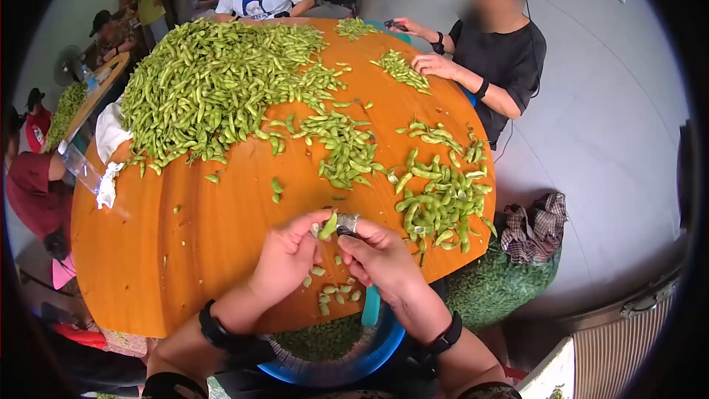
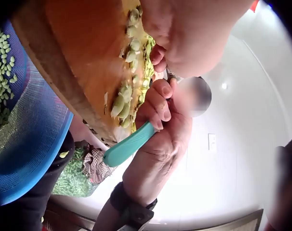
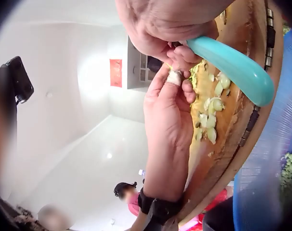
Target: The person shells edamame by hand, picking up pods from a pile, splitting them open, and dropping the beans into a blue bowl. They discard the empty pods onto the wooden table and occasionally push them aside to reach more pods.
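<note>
My left hand [image 1: 284, 257] pinches a green edamame pod [image 1: 329, 225] between thumb and fingertips, over the near part of the wooden table [image 1: 199, 251]. Close against it, my right hand [image 1: 384, 260] grips a tool by its curved teal handle [image 2: 129, 147], which sticks out below the palm; the tool's working end is hidden by the fingers. A whitish wrap [image 3: 174, 77] covers the left thumb's tip. On the table edge beneath the hands lie several loose shelled beans and husks [image 3: 212, 120].
A blue basket [image 1: 325, 377] of shelled beans stands below the table edge. A large pod heap [image 1: 214, 89] covers the far left, and a smaller pile [image 1: 447, 203] lies at right. A person in black [image 1: 498, 52] sits across at right. A green sack [image 1: 509, 281] stands on the floor.
</note>
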The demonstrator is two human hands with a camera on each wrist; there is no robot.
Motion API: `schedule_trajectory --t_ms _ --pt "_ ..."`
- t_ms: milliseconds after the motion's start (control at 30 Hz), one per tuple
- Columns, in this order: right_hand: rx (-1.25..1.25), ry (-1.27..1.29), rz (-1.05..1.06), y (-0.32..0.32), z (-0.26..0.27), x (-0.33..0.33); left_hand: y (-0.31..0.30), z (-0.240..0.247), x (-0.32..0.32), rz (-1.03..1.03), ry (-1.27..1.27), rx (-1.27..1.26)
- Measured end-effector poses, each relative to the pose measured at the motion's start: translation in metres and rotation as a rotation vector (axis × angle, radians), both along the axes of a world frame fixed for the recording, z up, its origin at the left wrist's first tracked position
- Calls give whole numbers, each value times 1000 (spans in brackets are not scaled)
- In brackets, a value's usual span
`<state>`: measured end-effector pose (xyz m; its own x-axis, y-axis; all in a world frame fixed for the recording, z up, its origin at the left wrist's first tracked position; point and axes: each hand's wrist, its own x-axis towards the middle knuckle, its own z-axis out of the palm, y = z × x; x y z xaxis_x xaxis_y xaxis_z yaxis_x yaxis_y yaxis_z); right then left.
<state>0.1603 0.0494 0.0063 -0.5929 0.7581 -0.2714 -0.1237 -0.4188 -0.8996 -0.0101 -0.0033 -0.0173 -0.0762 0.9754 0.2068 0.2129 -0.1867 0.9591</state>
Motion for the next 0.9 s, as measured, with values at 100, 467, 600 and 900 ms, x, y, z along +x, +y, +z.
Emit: schedule_trajectory --t_ms 100,467,600,900 --pt "-12 -18 48 6 1 3 -3 7 3 -17 -39 -126" --pt "182 -82 45 -3 10 4 -2 17 0 -99 270 15" --pt "160 -64 -10 -3 1 5 1 5 -7 -198 80 -86" --pt "-147 -9 147 18 8 24 11 10 -18 -314 -691 -455"
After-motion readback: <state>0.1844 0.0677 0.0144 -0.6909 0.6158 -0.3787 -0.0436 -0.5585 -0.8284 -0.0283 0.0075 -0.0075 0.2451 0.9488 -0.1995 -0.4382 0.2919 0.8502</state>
